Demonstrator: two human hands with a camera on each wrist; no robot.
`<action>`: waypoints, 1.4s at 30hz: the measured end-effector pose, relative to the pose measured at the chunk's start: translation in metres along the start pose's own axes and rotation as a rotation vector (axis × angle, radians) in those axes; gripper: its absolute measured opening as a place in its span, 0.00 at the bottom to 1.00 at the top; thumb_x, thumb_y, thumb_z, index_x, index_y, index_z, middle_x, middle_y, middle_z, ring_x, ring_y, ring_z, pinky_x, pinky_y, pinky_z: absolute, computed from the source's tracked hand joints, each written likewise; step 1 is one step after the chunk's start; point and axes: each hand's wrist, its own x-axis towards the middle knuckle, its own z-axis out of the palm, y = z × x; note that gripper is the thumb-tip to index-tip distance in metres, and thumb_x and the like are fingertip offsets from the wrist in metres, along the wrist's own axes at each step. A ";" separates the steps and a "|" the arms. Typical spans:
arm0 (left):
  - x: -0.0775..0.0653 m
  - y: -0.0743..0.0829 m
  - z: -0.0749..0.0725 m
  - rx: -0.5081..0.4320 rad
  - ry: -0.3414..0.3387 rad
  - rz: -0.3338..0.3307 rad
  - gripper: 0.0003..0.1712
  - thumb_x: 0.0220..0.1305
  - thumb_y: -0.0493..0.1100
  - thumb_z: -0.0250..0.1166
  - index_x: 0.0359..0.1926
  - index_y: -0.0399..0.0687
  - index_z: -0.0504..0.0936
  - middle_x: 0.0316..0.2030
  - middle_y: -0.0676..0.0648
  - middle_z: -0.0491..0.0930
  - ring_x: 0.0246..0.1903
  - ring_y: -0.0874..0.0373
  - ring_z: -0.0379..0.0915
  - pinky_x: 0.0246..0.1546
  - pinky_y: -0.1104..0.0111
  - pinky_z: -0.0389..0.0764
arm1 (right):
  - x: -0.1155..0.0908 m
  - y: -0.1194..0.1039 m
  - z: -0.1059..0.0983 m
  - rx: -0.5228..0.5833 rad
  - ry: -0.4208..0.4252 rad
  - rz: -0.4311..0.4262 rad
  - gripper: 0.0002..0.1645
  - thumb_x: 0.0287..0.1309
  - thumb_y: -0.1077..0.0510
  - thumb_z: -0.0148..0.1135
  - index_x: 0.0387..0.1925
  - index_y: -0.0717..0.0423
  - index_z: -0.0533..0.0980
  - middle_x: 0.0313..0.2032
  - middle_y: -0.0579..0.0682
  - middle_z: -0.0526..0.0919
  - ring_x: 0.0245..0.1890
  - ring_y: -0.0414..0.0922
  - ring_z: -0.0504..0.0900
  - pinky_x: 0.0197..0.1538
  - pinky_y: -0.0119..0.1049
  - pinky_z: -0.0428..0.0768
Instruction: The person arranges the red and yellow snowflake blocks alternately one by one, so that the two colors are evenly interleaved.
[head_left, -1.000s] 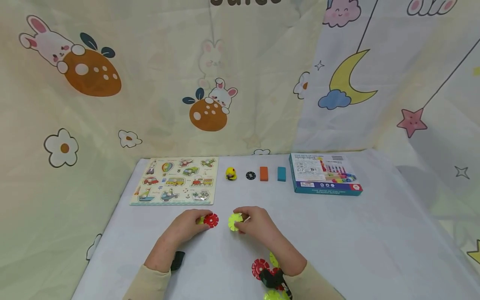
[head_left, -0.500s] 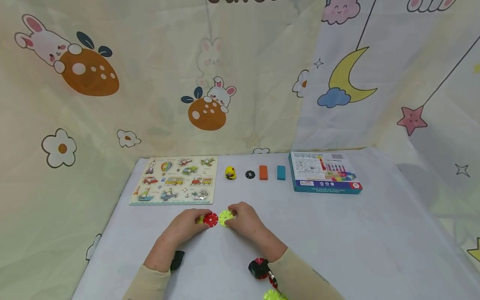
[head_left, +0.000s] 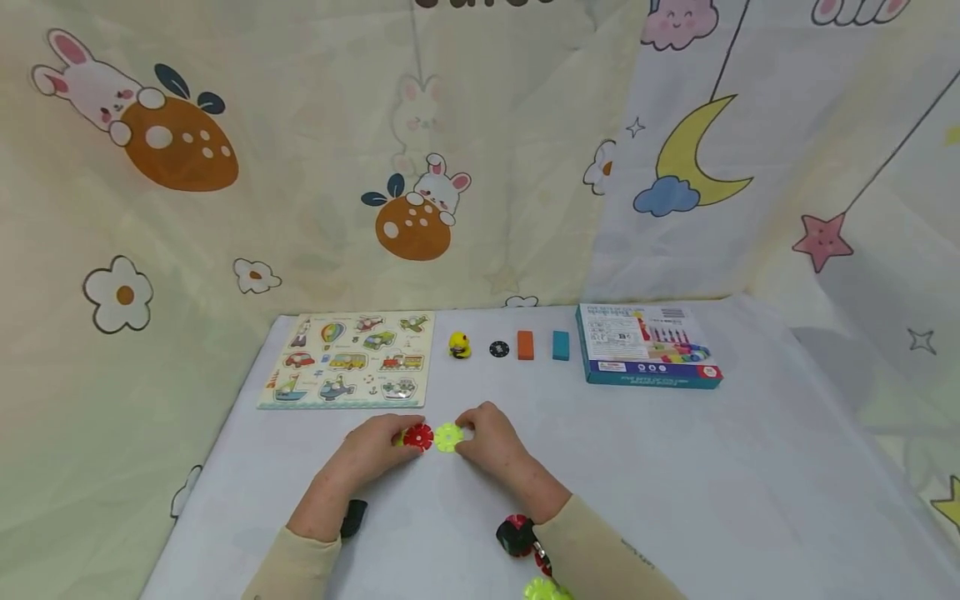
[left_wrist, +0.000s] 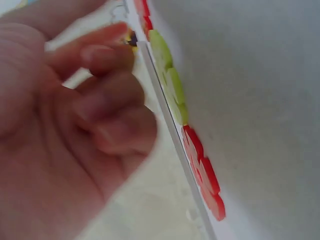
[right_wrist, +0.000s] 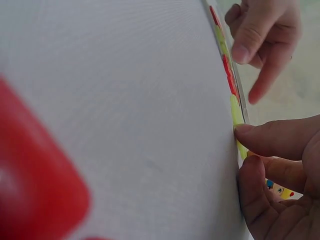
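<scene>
On the white tablecloth (head_left: 675, 467) my left hand (head_left: 372, 454) holds a short row of joined snowflake discs by its near end; the red disc (head_left: 417, 437) shows beyond its fingertips. My right hand (head_left: 489, 442) pinches a yellow-green disc (head_left: 448, 437) between thumb and finger and holds it edge to edge against the red one. The right wrist view shows the row edge-on, with the yellow-green disc (right_wrist: 235, 112) under my right thumb (right_wrist: 272, 135) and my left hand (right_wrist: 262, 35) beyond. In the left wrist view my curled fingers (left_wrist: 100, 95) sit beside the discs (left_wrist: 170, 85).
A vehicle puzzle board (head_left: 348, 360) lies at the back left. A yellow duck (head_left: 460, 345), a black disc (head_left: 499, 349), an orange block (head_left: 525, 345) and a blue block (head_left: 560, 345) line the back, with a blue box (head_left: 647, 345) to their right. Loose red (head_left: 517, 533) and yellow-green (head_left: 543, 590) discs lie by my right forearm.
My right hand has carried the yellow-green disc leftward until it meets the red disc. The left hand has barely moved.
</scene>
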 end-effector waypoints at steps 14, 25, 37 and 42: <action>0.021 0.037 0.016 0.074 -0.057 0.052 0.25 0.53 0.48 0.71 0.53 0.51 0.81 0.42 0.54 0.80 0.36 0.59 0.70 0.41 0.63 0.74 | -0.001 0.004 -0.004 0.017 -0.009 -0.039 0.20 0.48 0.55 0.72 0.45 0.55 0.81 0.34 0.46 0.72 0.35 0.42 0.69 0.38 0.35 0.73; 0.020 0.034 0.014 0.066 -0.085 0.033 0.26 0.54 0.50 0.70 0.55 0.54 0.80 0.46 0.54 0.79 0.40 0.58 0.69 0.46 0.58 0.73 | -0.050 0.023 -0.044 0.119 -0.122 -0.060 0.18 0.51 0.52 0.70 0.45 0.48 0.80 0.33 0.43 0.74 0.31 0.42 0.72 0.31 0.32 0.75; 0.019 0.032 0.015 0.056 -0.069 0.055 0.25 0.54 0.49 0.71 0.55 0.53 0.80 0.44 0.54 0.78 0.37 0.58 0.67 0.41 0.62 0.72 | -0.111 0.049 -0.046 -0.015 -0.260 -0.030 0.19 0.42 0.46 0.75 0.38 0.43 0.80 0.30 0.39 0.72 0.31 0.38 0.71 0.35 0.32 0.75; 0.019 0.032 0.015 0.052 -0.076 0.048 0.26 0.54 0.50 0.71 0.55 0.54 0.80 0.43 0.55 0.78 0.37 0.58 0.67 0.40 0.63 0.72 | -0.117 0.049 -0.042 -0.143 -0.231 -0.063 0.20 0.39 0.41 0.75 0.33 0.43 0.78 0.27 0.37 0.69 0.26 0.36 0.68 0.32 0.31 0.72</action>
